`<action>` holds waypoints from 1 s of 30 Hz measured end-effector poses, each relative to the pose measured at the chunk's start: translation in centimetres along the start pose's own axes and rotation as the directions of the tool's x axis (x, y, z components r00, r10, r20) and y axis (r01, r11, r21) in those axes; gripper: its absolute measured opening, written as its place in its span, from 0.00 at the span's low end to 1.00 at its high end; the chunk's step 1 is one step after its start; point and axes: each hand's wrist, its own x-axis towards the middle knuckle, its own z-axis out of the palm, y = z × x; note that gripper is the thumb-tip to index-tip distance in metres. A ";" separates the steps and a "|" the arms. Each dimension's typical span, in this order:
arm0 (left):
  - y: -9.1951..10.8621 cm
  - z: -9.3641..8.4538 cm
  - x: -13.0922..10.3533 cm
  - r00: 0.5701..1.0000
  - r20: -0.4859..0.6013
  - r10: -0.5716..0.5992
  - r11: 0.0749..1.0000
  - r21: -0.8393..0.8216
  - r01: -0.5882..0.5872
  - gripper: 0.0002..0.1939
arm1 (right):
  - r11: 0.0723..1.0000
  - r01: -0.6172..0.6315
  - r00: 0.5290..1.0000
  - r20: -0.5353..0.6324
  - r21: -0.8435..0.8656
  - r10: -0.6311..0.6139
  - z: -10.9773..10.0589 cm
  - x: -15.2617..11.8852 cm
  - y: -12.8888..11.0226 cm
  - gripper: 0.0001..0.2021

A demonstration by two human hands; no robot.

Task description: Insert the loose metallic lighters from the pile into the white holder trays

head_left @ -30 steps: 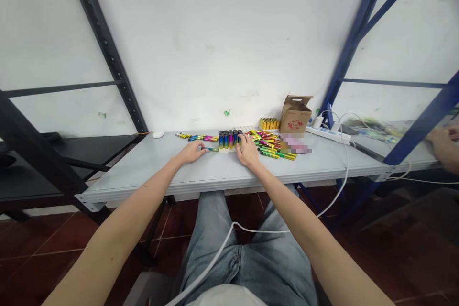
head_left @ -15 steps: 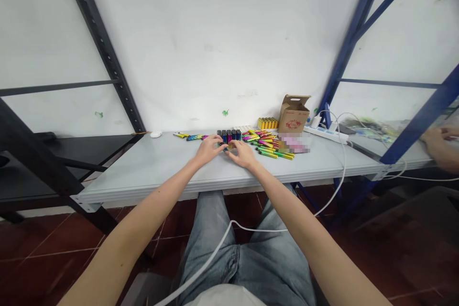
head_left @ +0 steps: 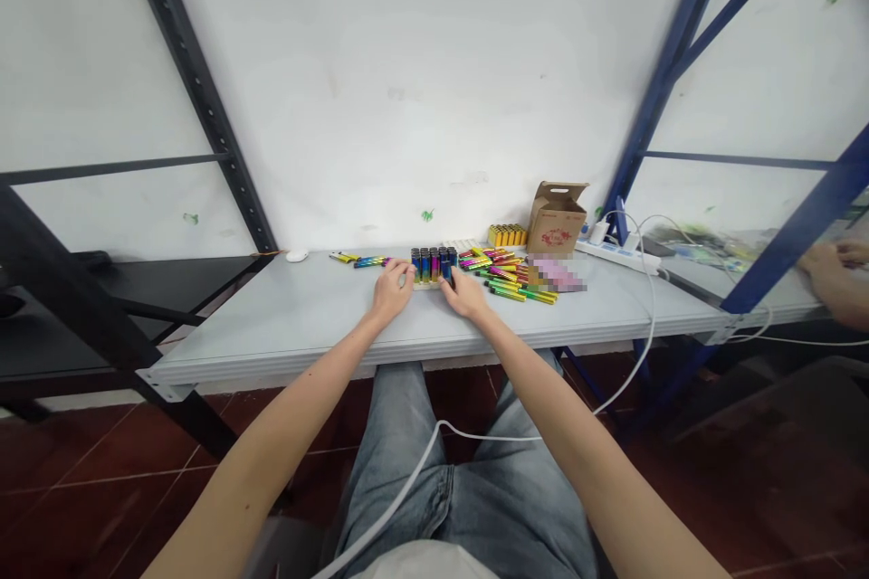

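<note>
A pale, low rack (head_left: 427, 286) near the back of the table holds several upright lighters (head_left: 425, 266), slim shiny tubes in blue, purple and gold with dark tops. At the left end of the rack, my left hand (head_left: 394, 291) has its fingers curled and its thumb toward the front; its fingertips are partly hidden. My right hand (head_left: 467, 294) closes around the right end, thumb across the front and fingers along the side. Right of it lies a loose heap of colourful lighters (head_left: 506, 273); a few more lighters (head_left: 370, 261) lie to the left.
Behind the heap stand a block of gold lighters (head_left: 507, 235) and an open cardboard box (head_left: 557, 222). A pixelated pink item (head_left: 560, 274) lies before the box. A white power strip (head_left: 617, 253) with cables is at right. Another person's hand (head_left: 838, 280) shows far right.
My hands have moved apart from their meeting point in front of the rack to its two ends. The small dark-ended piece between my fingers no longer shows there, and the lighters' fronts are uncovered.
</note>
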 end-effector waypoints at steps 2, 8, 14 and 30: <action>-1.2 -0.1 -0.3 0.995 -0.027 -0.094 0.995 -0.049 0.092 0.19 | 0.993 -0.025 0.999 -0.023 0.117 0.028 0.0 0.2 0.4 0.14; -2.7 0.1 -0.5 0.897 -0.047 -0.439 0.868 -0.280 0.410 0.21 | 0.683 -0.186 0.966 0.003 0.707 0.260 0.3 1.0 1.7 0.09; -2.7 0.3 -0.7 0.905 0.141 -0.401 0.877 -0.227 0.424 0.17 | 0.325 -0.293 0.906 0.153 0.899 0.394 -0.7 0.8 2.1 0.10; -3.3 0.6 -1.0 0.926 0.178 -0.333 0.909 -0.202 0.365 0.17 | 0.160 -0.318 0.894 0.240 0.934 0.377 -0.7 1.1 2.4 0.23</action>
